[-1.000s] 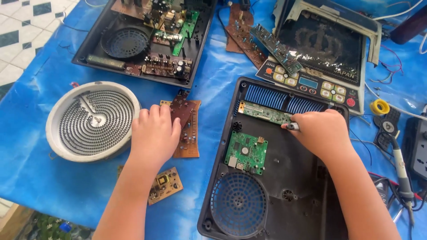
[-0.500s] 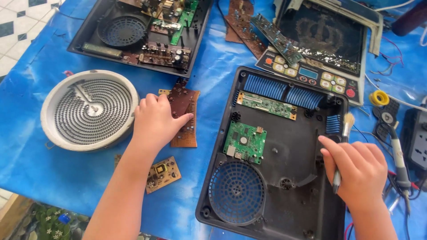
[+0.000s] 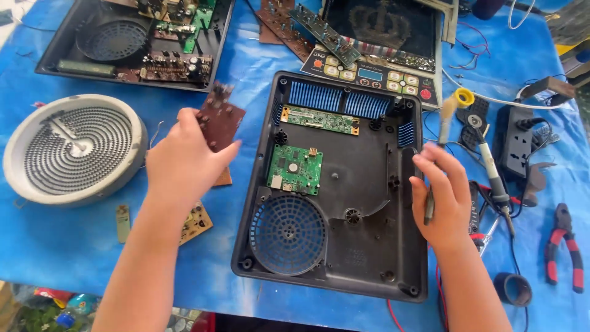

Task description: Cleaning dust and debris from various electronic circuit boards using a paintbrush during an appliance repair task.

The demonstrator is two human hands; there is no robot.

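Now, work from the big black plastic cooker base (image 3: 362,246) that lies open between your hands on the blue plastic sheet (image 3: 61,246) covering the desk. Your left hand (image 3: 181,163) has its fingers closed on the lower edge of a brown rectangular circuit board (image 3: 220,123), lifted clear of the sheet just left of the base's rim. Keep that board by its edges and hold it level, so the components standing on its far end do not catch on the rim or on the brown board beneath your hand. Your right hand (image 3: 444,197) rests over the right wall of the base, fingers curled around the thin dark handle of a small paintbrush (image 3: 437,161) whose pale bristles point away from you, past the base's far right corner. Hold the brush lightly and keep the bristles off the square green circuit board (image 3: 295,169) and the long narrow green strip board (image 3: 319,120) seated in the base.

Around you the desk is crowded: a round grey coil heating element (image 3: 74,147) at left, a second black base full of electronics (image 3: 129,43) at far left, a glass cooker top with a button panel (image 3: 381,43) behind, and a soldering iron (image 3: 491,172), black power strip (image 3: 519,138) and red-handled pliers (image 3: 565,246) at right.
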